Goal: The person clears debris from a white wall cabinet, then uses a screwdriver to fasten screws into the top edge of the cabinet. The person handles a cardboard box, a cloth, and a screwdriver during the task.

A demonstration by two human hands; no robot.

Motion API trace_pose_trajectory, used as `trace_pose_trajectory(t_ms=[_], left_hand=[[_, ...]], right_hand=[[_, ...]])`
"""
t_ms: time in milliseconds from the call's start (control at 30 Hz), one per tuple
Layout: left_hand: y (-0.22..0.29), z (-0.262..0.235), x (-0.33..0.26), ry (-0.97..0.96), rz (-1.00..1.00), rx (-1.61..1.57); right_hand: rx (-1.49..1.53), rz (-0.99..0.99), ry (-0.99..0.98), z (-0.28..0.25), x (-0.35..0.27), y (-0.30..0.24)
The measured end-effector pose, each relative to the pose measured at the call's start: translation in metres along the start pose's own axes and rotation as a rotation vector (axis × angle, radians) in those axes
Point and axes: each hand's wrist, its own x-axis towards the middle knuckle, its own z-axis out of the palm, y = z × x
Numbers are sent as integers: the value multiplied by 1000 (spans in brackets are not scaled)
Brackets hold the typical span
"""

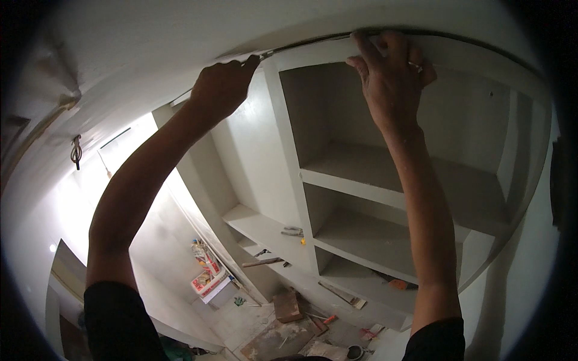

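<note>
Both my arms reach up to the top edge of a pale built-in shelf unit [289, 150]. A thin dark strip or gap [313, 41] runs along that edge, just below the ceiling; which of the two it is I cannot tell. My left hand [221, 87] is closed at the left end of this dark line, its thumb side against the edge. Whatever it may hold is hidden. Farther right, my right hand [392, 72] has its fingertips on the top edge, with fingers and thumb apart and a ring on one finger.
Pliers [292, 231] lie on a middle shelf, and a wooden stick [262, 262] sits lower down. On the floor are a brown board [287, 305], an orange-handled tool [329, 319] and a dark cup [355, 352]. A red-and-white package [208, 280] stands left. A looped cable [76, 151] hangs from the ceiling.
</note>
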Motion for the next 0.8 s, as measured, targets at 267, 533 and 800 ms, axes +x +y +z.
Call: trace_pose_trajectory(t_ms=[267, 533, 800], left_hand=[[1, -6, -9, -17, 18, 78], [-3, 10, 0, -45, -22, 32], [-3, 1, -17, -56, -59, 20]], right_hand=[[48, -45, -22, -5, 0, 5], [-10, 8, -44, -4, 2, 6], [30, -39, -34, -7, 2, 5]])
